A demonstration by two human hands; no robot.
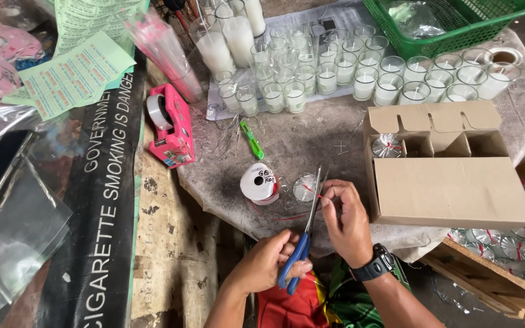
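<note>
1. Scissors [308,226] w/ blue handles: held in left hand [270,262], fingers closed thru the loops, blades pointing up and away, tips by the wrapped candle glass [304,187] near the table's front edge.
2. Right hand [346,220], black watch on wrist: thumb + forefinger pinched on a thin red string [319,195] just beside the blades; other fingers loosely curled.
3. Wrapped glass sits on the grey table cloth [311,136], clear film over it, red string across the top.
4. Just left of it: white spool [259,183] w/ red thread, handwriting on top.
5. Further left: pink tape dispenser [171,126]; small green cutter [251,139] between it and the spool.
6. Right: open cardboard box [451,182] w/ dividers, one wrapped glass in its back-left cell.
7. Back of table: rows of glass candles [366,76] filled w/ white wax, green plastic basket [457,27] behind them.
8. Lower right, below table: wooden crate [487,279] w/ more wrapped glasses.
</note>
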